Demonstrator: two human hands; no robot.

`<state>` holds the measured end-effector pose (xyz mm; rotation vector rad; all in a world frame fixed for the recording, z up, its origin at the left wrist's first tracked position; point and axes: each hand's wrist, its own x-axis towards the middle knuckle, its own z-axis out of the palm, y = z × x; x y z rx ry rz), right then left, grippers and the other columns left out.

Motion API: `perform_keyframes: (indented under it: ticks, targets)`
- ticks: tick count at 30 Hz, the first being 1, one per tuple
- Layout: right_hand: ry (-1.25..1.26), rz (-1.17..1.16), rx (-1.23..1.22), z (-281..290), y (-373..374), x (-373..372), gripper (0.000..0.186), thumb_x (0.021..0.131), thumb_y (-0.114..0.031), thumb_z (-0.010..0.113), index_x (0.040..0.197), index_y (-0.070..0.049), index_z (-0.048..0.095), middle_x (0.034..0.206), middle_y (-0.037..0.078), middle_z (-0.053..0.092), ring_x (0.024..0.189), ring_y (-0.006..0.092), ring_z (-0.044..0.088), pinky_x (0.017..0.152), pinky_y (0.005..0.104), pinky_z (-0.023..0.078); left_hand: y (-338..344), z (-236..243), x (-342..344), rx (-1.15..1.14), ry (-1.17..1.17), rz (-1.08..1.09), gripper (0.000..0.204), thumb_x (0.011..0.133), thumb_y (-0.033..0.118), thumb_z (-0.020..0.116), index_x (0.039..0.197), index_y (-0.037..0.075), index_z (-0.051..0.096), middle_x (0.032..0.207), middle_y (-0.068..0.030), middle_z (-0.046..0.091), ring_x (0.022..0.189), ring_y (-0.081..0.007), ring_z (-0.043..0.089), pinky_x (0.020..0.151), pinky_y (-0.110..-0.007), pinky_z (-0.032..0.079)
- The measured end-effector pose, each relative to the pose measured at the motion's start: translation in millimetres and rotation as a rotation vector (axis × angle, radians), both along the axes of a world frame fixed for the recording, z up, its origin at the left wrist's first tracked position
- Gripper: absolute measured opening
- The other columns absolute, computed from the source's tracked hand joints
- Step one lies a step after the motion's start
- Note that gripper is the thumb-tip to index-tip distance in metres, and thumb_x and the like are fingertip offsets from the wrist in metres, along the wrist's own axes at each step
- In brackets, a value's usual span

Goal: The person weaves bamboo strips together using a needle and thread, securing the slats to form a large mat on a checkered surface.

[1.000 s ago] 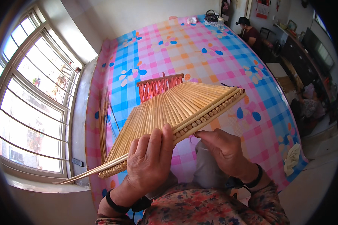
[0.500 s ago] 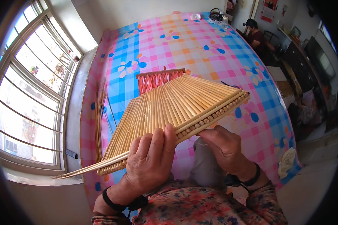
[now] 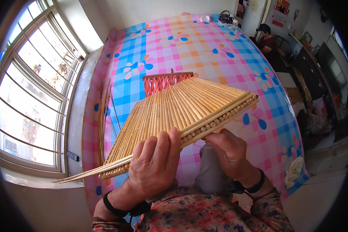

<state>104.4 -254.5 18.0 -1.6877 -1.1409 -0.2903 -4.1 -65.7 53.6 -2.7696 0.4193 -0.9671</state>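
Note:
A stiff mat of pale yellow plant stalks [image 3: 162, 112], laid side by side, is tilted in front of me and widens toward me. Along its near edge run long thin split stalks [image 3: 92, 171], whose loose ends stick out to the left. My left hand [image 3: 152, 164] is closed over this edge, fingers on top of the mat. My right hand [image 3: 229, 151] is closed at the underside of the same edge, thumb pressed to it; its fingertips are partly hidden. Beyond the mat's far end lies a brown bar [image 3: 168, 75] with red criss-crossed strips [image 3: 158, 87].
A checked, flowered sheet [image 3: 174, 50] covers the broad surface before me. Long thin stalks [image 3: 102, 123] lie along its left side, beside a barred window [image 3: 34, 100]. A crumpled pale cloth [image 3: 294, 172] is at the right edge. Another person [image 3: 267, 40] sits at the far right.
The whole view has shifted slightly. Both hands keep their hold on the mat's near edge, with hardly any movement against it.

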Motion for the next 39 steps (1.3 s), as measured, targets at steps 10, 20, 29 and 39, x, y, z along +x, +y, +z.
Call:
perform_keyframes:
  ticks: [10,20,29,39]
  targets:
    - [0.081,-0.027,-0.015,4.3,4.7,-4.5,0.021,0.088,0.0,0.068,0.108,-0.003,0.063,0.092,0.017,0.069,0.079,0.0318,0.07,0.064,0.0374,0.055,-1.4,-5.6,0.0,-0.004,-0.029,0.013,0.045,0.081,0.009,0.057,0.121,-0.012,0.057,0.1,-0.0183,0.059,0.079,-0.023,0.057,0.063,-0.033,0.045]
    - [0.255,0.034,-0.06,1.3,-3.0,-2.0,0.017,0.092,-0.002,0.064,0.109,-0.001,0.063,0.094,0.018,0.07,0.085,0.0294,0.071,0.07,0.0344,0.055,-5.9,-14.7,1.4,-0.033,-0.026,0.017,0.044,0.083,0.009,0.058,0.122,-0.011,0.057,0.101,-0.0173,0.059,0.08,-0.0234,0.058,0.064,-0.033,0.045]
    - [0.47,0.039,-0.118,0.6,-13.6,-7.8,0.017,0.095,-0.003,0.059,0.112,0.0,0.061,0.079,0.011,0.066,0.065,0.0175,0.064,0.059,0.029,0.05,-10.0,-16.2,1.9,-0.045,0.017,0.03,0.047,0.083,0.009,0.057,0.126,-0.01,0.055,0.102,-0.0162,0.057,0.081,-0.0234,0.056,0.066,-0.034,0.045]
    - [1.053,0.121,-0.125,9.2,-23.5,-2.2,0.019,0.099,-0.011,0.057,0.115,0.0,0.055,0.069,0.002,0.057,0.057,0.0086,0.054,0.051,0.0235,0.044,-22.7,-20.1,-4.5,-0.052,0.169,0.078,0.053,0.082,0.009,0.062,0.13,-0.009,0.052,0.11,-0.0166,0.056,0.088,-0.027,0.056,0.074,-0.039,0.045]
